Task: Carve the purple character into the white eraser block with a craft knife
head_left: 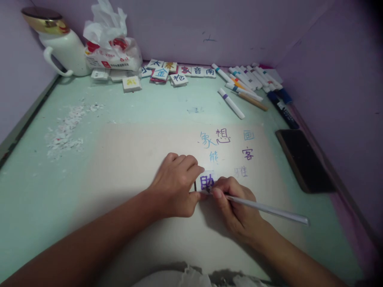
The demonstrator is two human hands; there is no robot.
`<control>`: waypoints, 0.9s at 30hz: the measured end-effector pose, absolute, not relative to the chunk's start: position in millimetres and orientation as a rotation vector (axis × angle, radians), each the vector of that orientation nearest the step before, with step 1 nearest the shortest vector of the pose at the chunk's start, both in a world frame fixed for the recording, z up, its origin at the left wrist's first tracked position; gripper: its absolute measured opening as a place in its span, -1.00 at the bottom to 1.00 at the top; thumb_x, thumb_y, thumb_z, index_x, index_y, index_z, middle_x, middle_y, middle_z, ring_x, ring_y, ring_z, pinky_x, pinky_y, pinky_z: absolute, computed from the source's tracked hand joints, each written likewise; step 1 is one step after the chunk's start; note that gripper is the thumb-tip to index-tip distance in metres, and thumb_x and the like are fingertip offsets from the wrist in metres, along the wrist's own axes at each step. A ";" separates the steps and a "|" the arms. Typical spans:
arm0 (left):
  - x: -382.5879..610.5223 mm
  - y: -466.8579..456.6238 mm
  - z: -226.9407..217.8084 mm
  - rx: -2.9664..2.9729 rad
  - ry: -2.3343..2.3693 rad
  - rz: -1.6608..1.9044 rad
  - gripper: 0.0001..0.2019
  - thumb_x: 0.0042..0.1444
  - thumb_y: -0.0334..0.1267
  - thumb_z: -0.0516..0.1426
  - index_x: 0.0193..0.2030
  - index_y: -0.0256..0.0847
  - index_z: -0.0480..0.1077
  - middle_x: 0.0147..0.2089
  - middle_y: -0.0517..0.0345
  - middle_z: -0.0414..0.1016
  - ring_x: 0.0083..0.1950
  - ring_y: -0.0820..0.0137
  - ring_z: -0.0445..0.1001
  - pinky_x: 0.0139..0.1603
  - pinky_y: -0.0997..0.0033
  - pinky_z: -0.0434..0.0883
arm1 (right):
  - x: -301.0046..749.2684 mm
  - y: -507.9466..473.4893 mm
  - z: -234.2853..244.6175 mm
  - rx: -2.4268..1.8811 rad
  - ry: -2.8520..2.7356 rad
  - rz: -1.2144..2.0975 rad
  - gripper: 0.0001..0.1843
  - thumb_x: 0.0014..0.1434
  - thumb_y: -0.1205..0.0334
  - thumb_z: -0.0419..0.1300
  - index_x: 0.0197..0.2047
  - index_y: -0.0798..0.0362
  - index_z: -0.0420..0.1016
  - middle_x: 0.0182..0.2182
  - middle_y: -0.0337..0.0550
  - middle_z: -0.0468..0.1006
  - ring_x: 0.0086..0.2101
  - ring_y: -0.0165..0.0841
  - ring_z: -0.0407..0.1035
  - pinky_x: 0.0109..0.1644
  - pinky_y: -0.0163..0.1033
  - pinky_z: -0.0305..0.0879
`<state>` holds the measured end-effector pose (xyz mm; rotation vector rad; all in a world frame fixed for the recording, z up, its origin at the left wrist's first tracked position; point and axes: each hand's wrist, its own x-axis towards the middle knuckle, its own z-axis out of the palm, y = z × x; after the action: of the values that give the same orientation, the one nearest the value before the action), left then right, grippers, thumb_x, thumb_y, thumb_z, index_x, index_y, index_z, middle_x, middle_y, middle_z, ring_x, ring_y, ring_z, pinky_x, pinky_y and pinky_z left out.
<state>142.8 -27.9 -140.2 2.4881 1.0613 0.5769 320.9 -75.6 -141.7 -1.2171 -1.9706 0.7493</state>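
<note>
My left hand (176, 185) is curled over the left edge of a small white tile (207, 182) that bears a purple character, pinning it to the pale sheet of paper (125, 167). My right hand (236, 207) grips a long grey pen (269, 210) whose tip meets the tile's lower edge. The tile lies flat on the paper, below several characters (223, 137) written in blue and purple.
Several character tiles (167, 73) lie along the back wall, with several markers (245, 81) at the back right. A white jug (64, 48) and a tissue pack (112, 54) stand back left. A dark phone (303, 159) lies right. White crumbs (67, 129) dot the left.
</note>
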 end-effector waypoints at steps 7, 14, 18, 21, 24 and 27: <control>142.8 -26.9 -141.2 2.484 1.057 0.591 -0.75 -0.05 -0.22 0.17 -0.22 -0.29 0.40 -0.18 -0.09 0.45 -0.15 0.15 0.42 -0.15 0.12 0.21 | 320.4 -75.4 -139.8 -1.189 -1.975 0.750 -0.87 0.24 0.41 -0.05 -0.33 0.01 0.15 -0.55 -0.31 0.27 -0.56 -0.47 0.15 -0.50 -0.35 0.08; 141.5 -26.8 -141.1 2.488 1.034 0.594 -0.73 -0.04 -0.20 0.19 -0.20 -0.30 0.40 -0.18 -0.09 0.44 -0.16 0.16 0.41 -0.16 0.14 0.20 | 325.8 -78.2 -145.5 -1.179 -1.855 0.873 -0.89 0.28 0.39 -0.03 -0.30 0.02 0.20 -0.50 -0.30 0.29 -0.51 -0.47 0.17 -0.44 -0.32 0.09; 140.4 -26.5 -140.4 2.489 0.992 0.580 -0.68 -0.04 -0.19 0.20 -0.15 -0.31 0.38 -0.16 -0.09 0.43 -0.17 0.17 0.39 -0.16 0.13 0.19 | 334.5 -76.5 -149.1 -1.149 -1.659 1.013 -0.87 0.32 0.34 -0.06 -0.28 0.01 0.24 -0.46 -0.28 0.28 -0.47 -0.45 0.17 -0.42 -0.30 0.11; 139.4 -26.2 -139.3 2.481 0.966 0.575 -0.66 -0.02 -0.24 0.17 -0.09 -0.32 0.37 -0.15 -0.09 0.41 -0.17 0.18 0.38 -0.15 0.12 0.19 | 338.5 -72.5 -146.6 -1.071 -1.737 1.076 -0.90 0.31 0.33 -0.05 -0.24 0.01 0.25 -0.42 -0.25 0.31 -0.43 -0.44 0.19 -0.39 -0.29 0.13; 138.0 -25.3 -137.7 2.471 0.917 0.562 -0.61 -0.01 -0.30 0.14 0.00 -0.33 0.33 -0.10 -0.11 0.39 -0.12 0.18 0.37 -0.11 0.12 0.19 | 340.2 -68.5 -142.9 -1.046 -1.816 1.095 -0.91 0.31 0.33 -0.05 -0.21 0.00 0.25 -0.39 -0.24 0.32 -0.40 -0.43 0.22 -0.35 -0.28 0.16; 136.7 -23.9 -136.4 2.468 0.865 0.543 -0.54 -0.03 -0.37 0.10 0.08 -0.33 0.28 -0.01 -0.14 0.38 -0.05 0.16 0.37 -0.07 0.12 0.19 | 340.5 -66.6 -141.3 -1.054 -1.835 1.122 -0.90 0.31 0.32 -0.05 -0.22 0.00 0.25 -0.40 -0.24 0.32 -0.40 -0.42 0.23 -0.36 -0.28 0.17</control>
<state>136.7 -23.9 -136.4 2.4678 0.8654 0.5427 340.5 -66.6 -141.3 -1.0538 -1.8350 1.1216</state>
